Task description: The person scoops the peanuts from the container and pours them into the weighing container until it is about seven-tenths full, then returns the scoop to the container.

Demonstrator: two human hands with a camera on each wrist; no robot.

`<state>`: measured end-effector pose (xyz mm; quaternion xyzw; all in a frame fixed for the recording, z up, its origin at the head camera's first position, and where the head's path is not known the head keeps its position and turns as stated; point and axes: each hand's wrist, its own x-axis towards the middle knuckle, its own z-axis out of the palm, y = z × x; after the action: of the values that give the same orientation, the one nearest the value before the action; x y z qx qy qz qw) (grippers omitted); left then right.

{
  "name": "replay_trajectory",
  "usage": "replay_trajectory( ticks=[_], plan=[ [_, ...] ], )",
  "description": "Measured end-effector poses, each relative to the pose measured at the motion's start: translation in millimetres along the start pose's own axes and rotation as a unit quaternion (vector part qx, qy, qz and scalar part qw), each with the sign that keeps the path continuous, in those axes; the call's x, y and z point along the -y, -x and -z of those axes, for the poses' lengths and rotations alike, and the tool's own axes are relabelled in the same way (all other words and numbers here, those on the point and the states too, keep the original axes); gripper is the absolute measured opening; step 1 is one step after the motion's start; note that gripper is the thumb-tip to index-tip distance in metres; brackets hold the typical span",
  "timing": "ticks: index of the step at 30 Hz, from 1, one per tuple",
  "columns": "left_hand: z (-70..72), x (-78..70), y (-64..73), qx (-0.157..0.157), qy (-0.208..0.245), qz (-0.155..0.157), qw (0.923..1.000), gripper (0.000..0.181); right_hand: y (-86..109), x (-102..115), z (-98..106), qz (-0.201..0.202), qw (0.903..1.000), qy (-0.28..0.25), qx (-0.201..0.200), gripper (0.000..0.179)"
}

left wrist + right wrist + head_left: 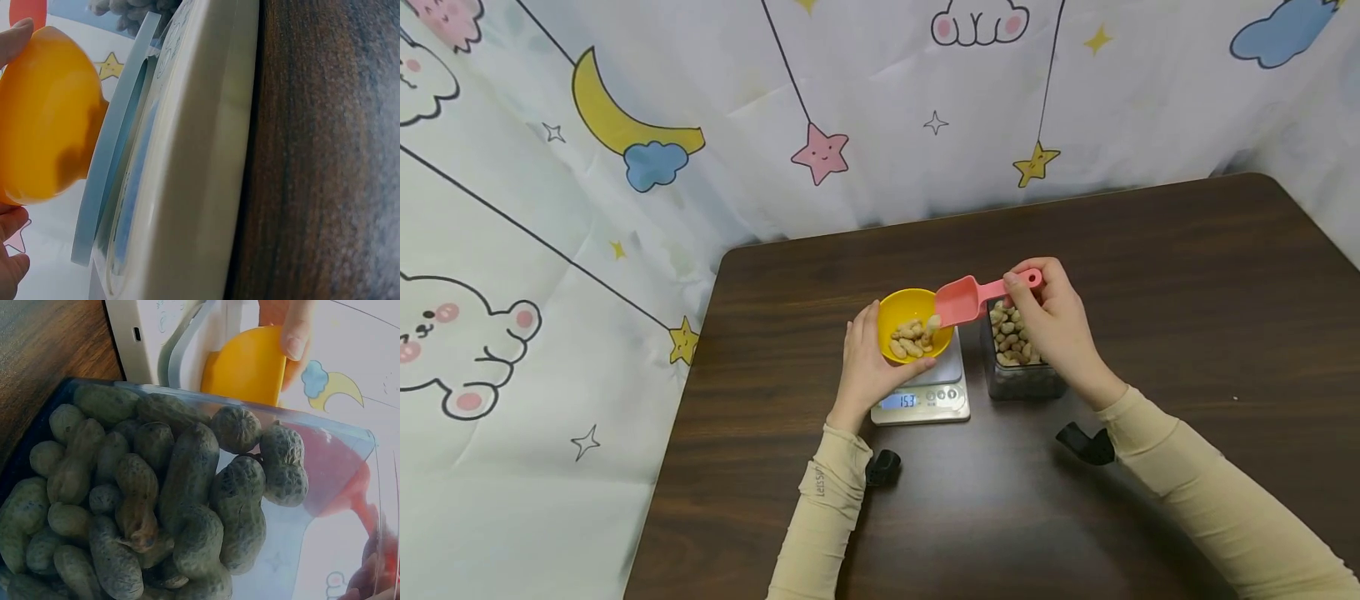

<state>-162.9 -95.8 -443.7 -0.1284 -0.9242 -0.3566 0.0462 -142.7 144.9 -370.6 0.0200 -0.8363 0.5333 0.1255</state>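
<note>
My left hand (868,367) holds a yellow bowl (891,312) by its rim, fingers along the left side and thumb across the front. Several peanuts (910,342) lie inside it. Under the bowl is a kitchen scale (951,408) with a lit display; in the left wrist view the bowl's foot (94,144) is right at its platform (119,131). My right hand (1060,325) pinches the handle of a pink scoop (958,302), whose lip tilts over the bowl's right rim. A peanut (933,322) shows at that lip.
Right of the scale stands a clear plastic container (1026,385) filled with peanuts (137,494) in their shells, under my right hand. All of it rests on a dark wooden table (805,325). A patterned curtain (895,100) hangs behind the far edge.
</note>
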Motion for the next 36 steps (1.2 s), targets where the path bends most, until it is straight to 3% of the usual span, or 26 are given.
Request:
replay_trajectory(
  ticks=[12,18,22,24,27,31,33,36],
  plan=[
    [2.2,-6.4,-6.2,-0.004,0.004,0.001,1.0000,0.109,-1.7,4,3,0.006,0.9999,0.005,-0.007,0.028],
    [6.1,-14.8,-12.2,-0.014,0.002,-0.021,0.9997,0.109,-3.6,7,7,-0.003,0.9996,-0.006,-0.026,0.026],
    [8.8,-21.8,-16.2,-0.018,0.003,-0.037,0.9991,0.109,-5.0,8,11,-0.004,0.9981,-0.049,-0.038,0.021],
    [9.6,-25.8,-17.7,-0.016,0.004,-0.045,0.9988,0.110,-5.6,9,15,-0.005,0.9938,-0.100,-0.049,0.017],
    [9.9,-32.4,-19.3,-0.005,0.005,-0.054,0.9985,0.111,-6.4,9,24,-0.010,0.9798,-0.181,-0.083,0.012],
    [9.2,-42.2,-21.8,0.013,0.002,-0.064,0.9978,0.113,-8.7,9,39,-0.014,0.9429,-0.301,-0.141,0.012],
    [8.6,-47.5,-23.2,0.021,-0.001,-0.072,0.9972,0.114,-10.0,9,46,-0.011,0.9199,-0.356,-0.164,0.013],
    [6.1,-55.6,-24.7,0.031,-0.009,-0.085,0.9958,0.115,-11.0,7,56,-0.004,0.8927,-0.409,-0.189,0.017]
  ],
)
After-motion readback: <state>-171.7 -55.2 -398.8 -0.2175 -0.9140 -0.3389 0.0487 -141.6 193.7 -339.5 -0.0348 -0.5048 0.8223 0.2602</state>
